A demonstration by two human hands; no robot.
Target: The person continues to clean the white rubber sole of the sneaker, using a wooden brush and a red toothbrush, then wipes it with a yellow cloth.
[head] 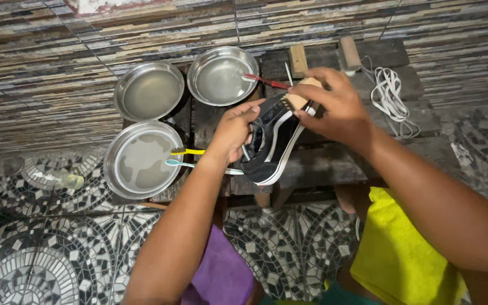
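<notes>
A black sneaker point(272, 141) with a white stripe and white sole edge is held tilted above a low dark wooden table point(323, 164). My left hand point(234, 130) grips its upper near the opening. My right hand point(334, 104) presses a wooden-backed brush point(299, 99) against the shoe's far end. White shoelaces point(390, 96) lie loose on the table at the right, apart from both hands.
Three round metal pans point(149, 90) point(221, 76) point(139, 161) holding water sit at the left. A yellow toothbrush point(187, 151), a teal toothbrush point(179, 164) and a red-handled one point(264, 82) rest by them. Two wooden brushes point(298, 59) point(348, 53) lie at the back. A clear bottle point(57, 179) lies on the patterned floor.
</notes>
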